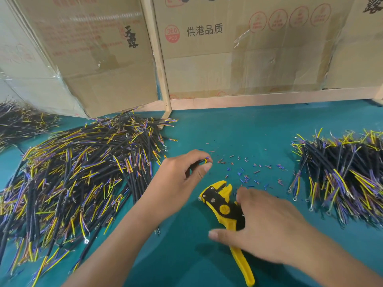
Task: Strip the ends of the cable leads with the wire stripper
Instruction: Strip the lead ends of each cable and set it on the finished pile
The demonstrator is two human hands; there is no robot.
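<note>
A yellow and black wire stripper (pixel 222 206) lies on the green table (pixel 238 129), jaws pointing up and away from me. My right hand (pixel 261 226) lies over its handles with the fingers spread and fairly straight; whether it touches them I cannot tell. My left hand (pixel 182 179) pinches one black cable (pixel 202 161) between thumb and fingertips, its yellow-green lead end showing at the fingertips. Most of that cable is hidden inside the hand.
A big heap of black cables with yellow, blue and brown leads (pixel 78 175) fills the left. A second heap (pixel 342 177) lies at the right. Small bits of stripped insulation (pixel 246 170) are scattered beyond the stripper. Cardboard boxes (pixel 238 50) and a wooden frame (pixel 159 65) stand behind.
</note>
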